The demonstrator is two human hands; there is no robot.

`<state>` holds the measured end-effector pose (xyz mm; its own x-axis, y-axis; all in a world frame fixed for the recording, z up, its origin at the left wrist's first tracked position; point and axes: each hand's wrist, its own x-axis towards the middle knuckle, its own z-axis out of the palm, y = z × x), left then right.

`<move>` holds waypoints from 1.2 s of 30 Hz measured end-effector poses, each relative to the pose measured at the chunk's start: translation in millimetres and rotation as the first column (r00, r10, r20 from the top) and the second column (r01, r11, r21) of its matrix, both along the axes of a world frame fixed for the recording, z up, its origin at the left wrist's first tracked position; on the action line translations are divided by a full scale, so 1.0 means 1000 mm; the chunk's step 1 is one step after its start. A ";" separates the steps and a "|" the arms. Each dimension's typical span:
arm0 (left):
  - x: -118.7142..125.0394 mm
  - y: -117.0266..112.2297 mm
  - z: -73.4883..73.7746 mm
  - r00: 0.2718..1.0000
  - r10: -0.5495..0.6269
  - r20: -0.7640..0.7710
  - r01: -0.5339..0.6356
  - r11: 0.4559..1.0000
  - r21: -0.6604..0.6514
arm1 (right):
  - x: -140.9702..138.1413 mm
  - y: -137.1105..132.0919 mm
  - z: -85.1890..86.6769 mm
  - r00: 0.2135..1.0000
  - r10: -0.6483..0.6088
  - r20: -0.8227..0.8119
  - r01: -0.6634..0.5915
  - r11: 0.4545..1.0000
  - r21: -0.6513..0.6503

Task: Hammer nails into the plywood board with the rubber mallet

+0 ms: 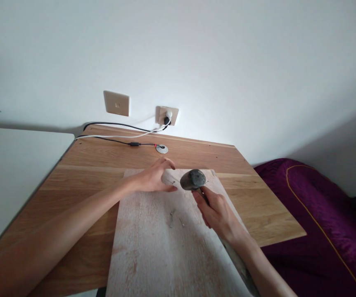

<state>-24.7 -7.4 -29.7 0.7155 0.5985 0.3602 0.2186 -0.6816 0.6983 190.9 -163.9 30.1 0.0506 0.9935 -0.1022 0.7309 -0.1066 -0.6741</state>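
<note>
My right hand point(217, 210) is wrapped around the handle of a rubber mallet point(193, 180), whose dark head is raised above the far part of a pale wooden board point(153, 247). On the board's far left side, my left hand point(153, 176) is open, thumb and fingers apart. Between them a small nail point(173, 182) shows at the board; I cannot tell how firmly it sits. Several loose nails point(181, 223) lie nearer to me on the board. Just right of the mallet head, another thin nail point(207, 181) is partly visible.
Beneath the board is a brown wooden desk point(267, 206). Cables point(119, 136) run along its back to a wall socket point(167, 115), near a round cable grommet point(162, 149). A white panel point(20, 173) stands left, and purple fabric point(289, 185) lies beyond the right edge.
</note>
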 end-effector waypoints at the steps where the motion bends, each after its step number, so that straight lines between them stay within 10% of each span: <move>1: -0.001 -0.002 0.007 1.000 0.018 -0.014 -0.017 1.000 0.013 | 0.004 -0.005 -0.003 1.000 -0.014 -0.006 0.013 1.000 -0.006; 10: 0.005 -0.043 0.061 0.882 -0.354 -0.312 0.380 0.925 0.023 | 0.020 -0.020 -0.025 0.999 -0.050 0.020 0.051 0.998 -0.022; 26: 0.010 -0.058 0.054 0.804 -0.243 -0.542 0.312 0.950 0.036 | 0.019 -0.019 -0.027 0.999 -0.051 0.020 0.050 0.998 0.022; 36: -0.015 -0.011 0.054 0.901 -0.114 -0.418 0.170 0.980 0.099 | 0.020 -0.020 -0.024 0.997 -0.066 0.047 0.068 0.997 -0.043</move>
<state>-39.3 -18.1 24.7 0.8903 0.4473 0.0858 0.3592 -0.8054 0.4715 211.0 -184.4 5.6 0.1225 0.9822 -0.1423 0.7507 -0.1855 -0.6341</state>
